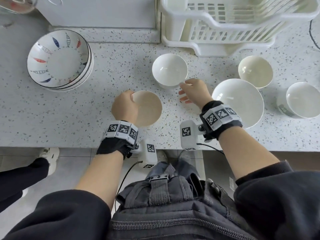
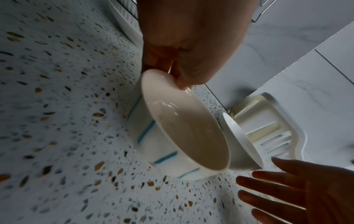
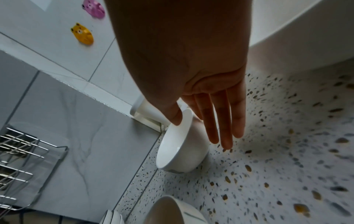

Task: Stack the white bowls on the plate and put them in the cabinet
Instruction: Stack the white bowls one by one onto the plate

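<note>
The left hand point(image 1: 125, 108) pinches the rim of a striped bowl point(image 1: 148, 108), thumb inside, holding it tilted near the table point(image 1: 69, 118) front. The right hand point(image 1: 194, 90) is spread with straight fingers, its thumb touching the near rim of a small white bowl point(image 1: 169, 71) that stands just behind. To the right sit a large white bowl point(image 1: 239, 101) and two more small bowls point(image 1: 255, 71) point(image 1: 303, 99). A stack of fish-patterned plates point(image 1: 58, 59) lies far left, a white dish rack point(image 1: 225, 26) behind.

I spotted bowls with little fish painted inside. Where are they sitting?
In the head view, the fish-patterned bowls sit stacked at the countertop's far left, left of the left hand.
</note>
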A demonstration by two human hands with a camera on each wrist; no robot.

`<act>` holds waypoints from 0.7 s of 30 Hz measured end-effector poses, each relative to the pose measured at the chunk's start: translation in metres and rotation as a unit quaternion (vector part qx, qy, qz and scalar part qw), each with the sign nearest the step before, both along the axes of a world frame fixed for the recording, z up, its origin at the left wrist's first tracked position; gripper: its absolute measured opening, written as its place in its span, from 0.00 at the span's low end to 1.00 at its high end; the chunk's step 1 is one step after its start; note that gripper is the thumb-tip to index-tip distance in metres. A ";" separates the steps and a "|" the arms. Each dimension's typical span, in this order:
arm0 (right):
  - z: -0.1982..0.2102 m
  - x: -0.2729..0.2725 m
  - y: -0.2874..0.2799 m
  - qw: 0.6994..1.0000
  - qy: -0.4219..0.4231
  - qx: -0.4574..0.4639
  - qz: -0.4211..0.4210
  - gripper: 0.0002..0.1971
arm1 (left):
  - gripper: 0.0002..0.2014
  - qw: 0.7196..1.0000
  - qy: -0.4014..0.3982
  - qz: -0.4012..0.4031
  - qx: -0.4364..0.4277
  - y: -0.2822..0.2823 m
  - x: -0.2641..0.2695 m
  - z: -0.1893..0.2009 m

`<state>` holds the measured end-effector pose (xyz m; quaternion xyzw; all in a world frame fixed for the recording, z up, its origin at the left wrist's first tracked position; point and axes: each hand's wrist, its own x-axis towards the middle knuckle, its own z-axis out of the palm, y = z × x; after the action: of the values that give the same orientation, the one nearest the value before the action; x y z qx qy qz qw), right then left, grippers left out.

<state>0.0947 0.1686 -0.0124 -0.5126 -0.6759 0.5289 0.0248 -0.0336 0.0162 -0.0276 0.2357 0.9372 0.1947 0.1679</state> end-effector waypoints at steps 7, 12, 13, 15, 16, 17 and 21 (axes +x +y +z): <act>-0.020 -0.025 0.018 0.994 0.007 -0.072 -0.083 0.18 | 0.15 1.000 0.015 -0.008 0.026 0.008 -0.011 -0.005; -0.020 -0.030 0.021 0.987 0.010 -0.110 -0.118 0.16 | 0.15 1.000 0.005 -0.010 0.018 0.009 -0.013 -0.005; -0.020 -0.029 0.021 0.986 0.010 -0.108 -0.126 0.17 | 0.15 1.000 0.004 -0.011 0.016 0.010 -0.013 -0.004; -0.017 -0.025 0.022 0.983 0.021 -0.107 -0.148 0.17 | 0.16 1.000 -0.001 -0.002 0.014 0.011 -0.011 -0.003; -0.014 -0.021 0.022 0.982 0.028 -0.106 -0.157 0.17 | 0.16 1.000 -0.003 0.006 0.014 0.011 -0.010 -0.002; -0.009 -0.018 0.023 0.980 0.037 -0.105 -0.165 0.17 | 0.16 1.000 -0.003 0.013 0.016 0.012 -0.009 -0.001; 0.021 0.002 0.023 0.970 0.106 -0.110 -0.186 0.21 | 0.18 0.998 0.000 0.011 0.057 0.020 -0.002 0.009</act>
<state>0.0971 0.1918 0.0083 -0.5700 -0.4994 0.6378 0.1378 -0.0357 0.0367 -0.0188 0.2350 0.9271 0.2497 0.1516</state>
